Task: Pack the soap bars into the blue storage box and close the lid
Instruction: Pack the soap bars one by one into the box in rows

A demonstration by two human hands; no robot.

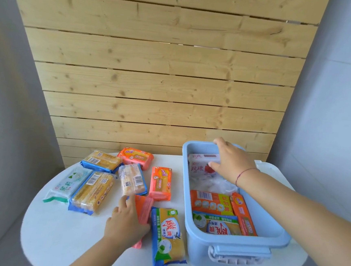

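blue box | right hand fingers pinching rose soap | left hand fingers gripping orange soap

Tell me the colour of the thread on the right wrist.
Dark red thread, seen in the head view.

The white-and-pink soap pack at the far end of the blue storage box bears the red characters 玫瑰. On the desk, the white-and-green soap pack at the far left carries green characters that look like 茉莉, and the yellow-and-green bar beside the box shows a large red 雕牌 on a white oval. Barcodes stand on the yellow bars in blue wrap, but their digits and the small print elsewhere are too blurred to read.
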